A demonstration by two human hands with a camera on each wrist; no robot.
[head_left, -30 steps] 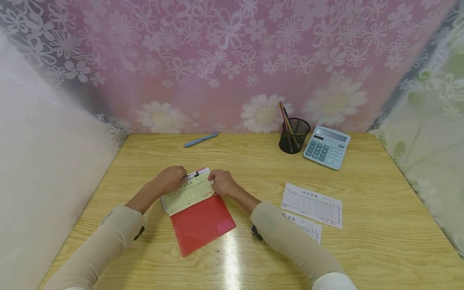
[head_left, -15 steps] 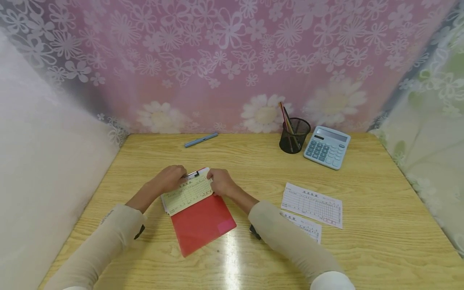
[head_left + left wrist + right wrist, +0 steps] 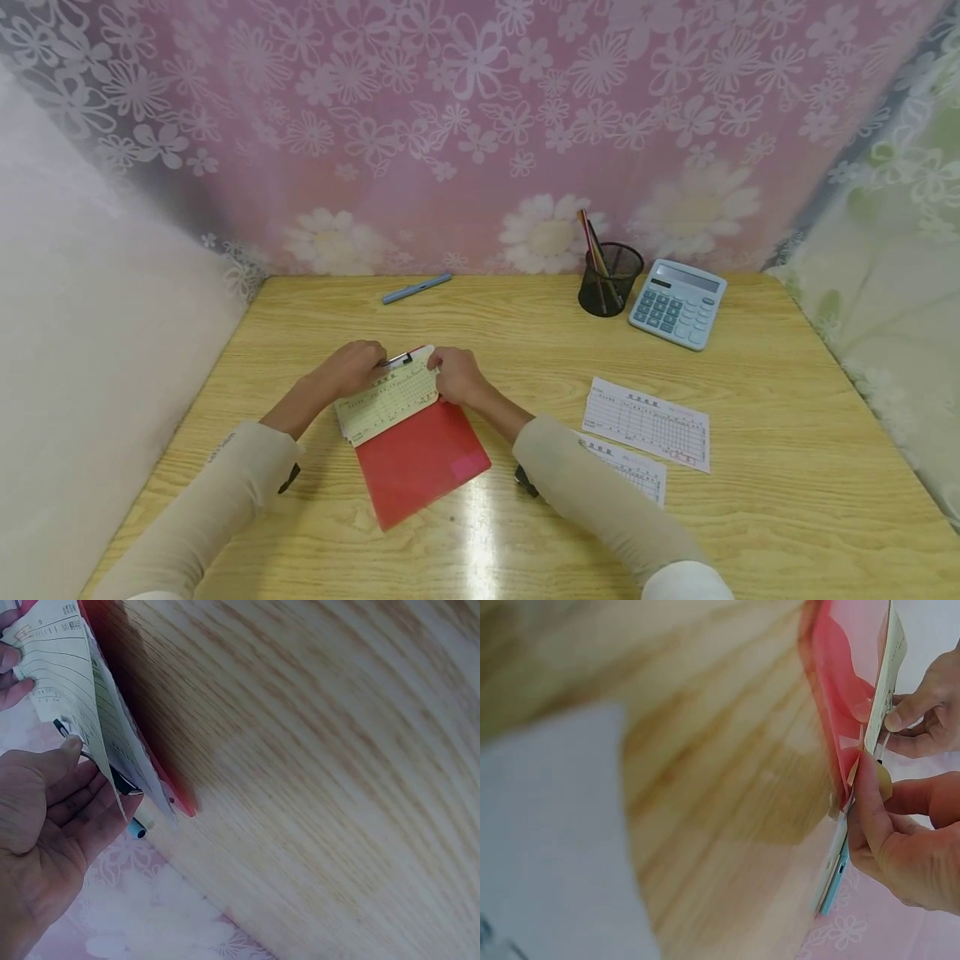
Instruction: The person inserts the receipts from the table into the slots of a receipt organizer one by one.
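- Near the back of the table (image 3: 787, 500), the black mesh cup (image 3: 611, 287) stands upright beside the calculator (image 3: 678, 304), slim pens (image 3: 595, 250) leaning out leftward.
- In front of you, towards your left, lies the red folder (image 3: 423, 467), set askew, with white sheets and the yellow form (image 3: 390, 407) over its upper part.
- That form is pale yellow, printed with a dark heading and a ruled grid, with red marks near its lower right corner; it bows slightly.
- Your left hand (image 3: 356, 369) pinches the metal clip (image 3: 397, 360) between thumb and fingers.
- Your right hand (image 3: 457, 377) pinches the yellow form's right edge.
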